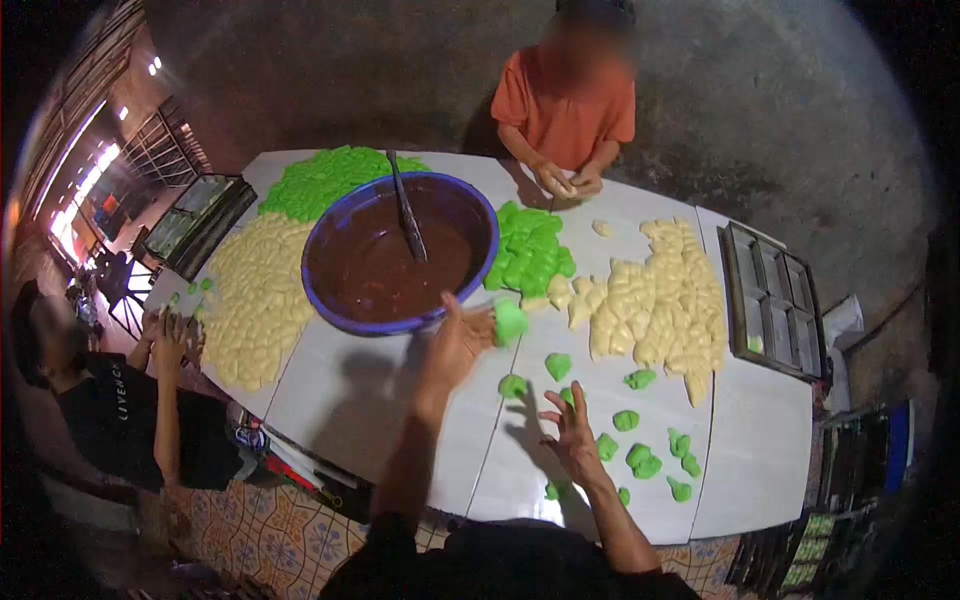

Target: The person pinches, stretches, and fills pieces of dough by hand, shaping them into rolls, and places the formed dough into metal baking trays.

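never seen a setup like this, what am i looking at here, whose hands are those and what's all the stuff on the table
There is no machine here: one person works bare-handed, and the single picture comes from a camera on that person's head, looking forward and down.

The left hand is beside the basin, with a green lump at its fingers; blur hides whether it is gripped. The right hand is open and visibly holds nothing, near scattered green lumps.

The white table also carries a purple-blue basin of brown paste with a long tool in it, heaps of green pieces and cream pieces, and a divided tray.

The hands beyond the table and at left belong to other people.
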Demonstrator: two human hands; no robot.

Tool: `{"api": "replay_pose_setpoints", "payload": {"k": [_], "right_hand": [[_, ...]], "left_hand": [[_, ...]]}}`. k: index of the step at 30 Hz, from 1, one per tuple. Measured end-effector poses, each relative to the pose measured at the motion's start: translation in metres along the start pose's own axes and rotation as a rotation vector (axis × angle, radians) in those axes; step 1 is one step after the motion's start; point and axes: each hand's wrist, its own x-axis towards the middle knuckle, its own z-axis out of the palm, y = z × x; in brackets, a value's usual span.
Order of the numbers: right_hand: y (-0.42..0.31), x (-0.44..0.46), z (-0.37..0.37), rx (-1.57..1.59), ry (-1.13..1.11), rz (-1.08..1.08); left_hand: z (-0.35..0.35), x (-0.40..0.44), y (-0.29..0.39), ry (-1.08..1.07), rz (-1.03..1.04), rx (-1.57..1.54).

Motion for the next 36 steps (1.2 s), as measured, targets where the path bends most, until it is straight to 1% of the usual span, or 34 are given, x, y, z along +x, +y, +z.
{"api": "replay_pose_setpoints", "payload": {"k": [1,2,3,4,6,7,9,11,12,14,15,16,17,18,19,20,22,23,24,26,27,28,30,31,34,35,36], "right_hand": [[0.006,0.001,-0.002,0.002,0.048,0.004],[0.009,0.002,-0.003,0.004,0.101,0.008],[0.008,0.003,0.0,-0.013,0.157,0.049],[0.016,0.005,-0.002,-0.02,0.134,-0.002],[0.023,0.006,-0.006,-0.161,0.234,0.112],[0.024,0.005,-0.008,-0.143,0.24,0.093],[0.025,0.009,-0.006,-0.06,0.237,0.074],[0.024,0.01,-0.006,-0.037,0.259,0.104],[0.022,0.013,-0.006,-0.02,0.259,0.118],[0.021,0.022,-0.002,0.012,0.244,0.079],[0.017,0.026,0.003,0.052,0.257,0.074],[0.012,0.027,0.009,0.093,0.278,0.072],[0.003,0.03,0.014,0.263,0.314,0.158],[0.001,0.031,0.014,0.483,0.288,0.184],[0.004,0.031,0.011,0.539,0.304,0.254],[0.008,0.027,0.009,0.596,0.319,0.318],[0.005,0.008,0.013,0.327,0.438,0.174],[-0.002,0.0,0.011,0.271,0.46,0.2],[-0.007,-0.009,0.012,-0.109,0.416,0.061],[-0.021,-0.026,0.02,-0.863,0.296,-0.213],[-0.017,-0.035,0.016,-1.016,0.211,-0.285],[-0.02,-0.041,0.013,-1.093,0.135,-0.303],[-0.025,-0.047,0.001,-1.077,0.026,-0.43],[-0.032,-0.051,-0.003,-0.95,0.003,-0.366],[-0.037,-0.055,-0.004,-0.266,0.11,-0.232],[-0.035,-0.054,-0.009,-0.411,0.1,-0.284],[-0.035,-0.058,-0.006,-0.488,0.097,-0.28]], "left_hand": [[-0.012,0.033,0.023,0.259,0.084,0.289],[-0.036,0.064,0.045,0.378,0.045,0.792],[-0.088,0.108,0.044,0.474,-0.071,1.256],[-0.13,0.136,0.028,0.432,-0.144,1.338],[-0.158,0.153,-0.005,0.394,-0.272,1.287],[-0.172,0.161,-0.021,0.376,-0.337,1.264],[-0.131,0.145,0.015,0.311,-0.643,1.163],[-0.122,0.135,0.015,0.357,-0.488,1.206],[-0.108,0.122,0.016,0.492,-0.341,1.286],[-0.052,0.088,0.02,0.76,-0.011,1.441],[-0.016,0.059,0.029,0.684,0.012,1.549],[0.014,0.03,0.033,0.55,-0.02,1.48],[0.058,-0.002,0.031,0.562,-0.128,0.965],[0.068,-0.027,0.013,0.343,-0.219,0.668],[0.069,-0.047,-0.016,0.201,-0.39,0.236],[0.063,-0.062,-0.044,0.08,-0.4,0.004],[0.082,-0.087,-0.061,0.384,-0.31,-0.012],[0.094,-0.098,-0.063,0.429,-0.338,0.093],[0.106,-0.107,-0.063,0.469,-0.357,0.199],[0.099,-0.125,-0.086,0.372,-0.254,0.231],[0.095,-0.134,-0.098,0.324,-0.201,0.243],[0.099,-0.14,-0.096,0.232,-0.156,0.407],[0.101,-0.15,-0.093,0.116,-0.047,0.651],[0.102,-0.156,-0.094,0.062,0.011,0.766],[0.1,-0.171,-0.105,0.116,0.002,0.693],[0.104,-0.175,-0.105,0.165,-0.055,0.642],[0.106,-0.177,-0.107,0.197,-0.085,0.593]]}}
